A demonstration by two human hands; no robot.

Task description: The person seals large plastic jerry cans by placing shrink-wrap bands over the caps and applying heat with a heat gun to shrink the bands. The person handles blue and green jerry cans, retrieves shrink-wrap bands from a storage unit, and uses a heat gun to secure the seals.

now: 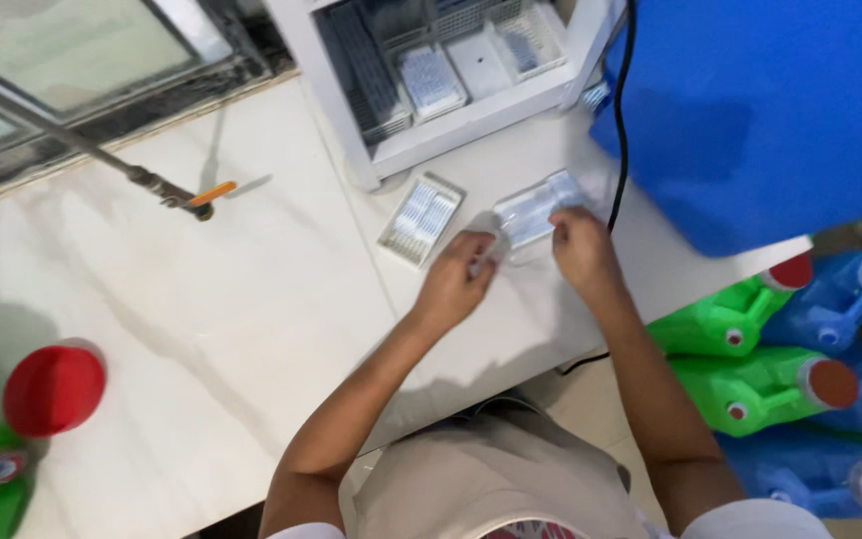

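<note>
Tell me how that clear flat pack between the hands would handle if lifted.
The clear flat pack looks thin and see-through, so probably light. Left hand and right hand each grip an end, hinting it may flex if held singly. Its glossy surface could be slippery on the smooth white counter.

Two hands are over the white counter (202, 319): the left hand (454, 282) and the right hand (581, 246), and they share one clear plastic pack (536, 212), while one more flat pack (421, 220) lies just beside it. At the right edge there are two green jugs (725, 317) (765, 387) and at least three blue jugs (845, 294). One red lid (52, 389) is at the left, and one white cabinet (451, 70) stands at the top.
</note>
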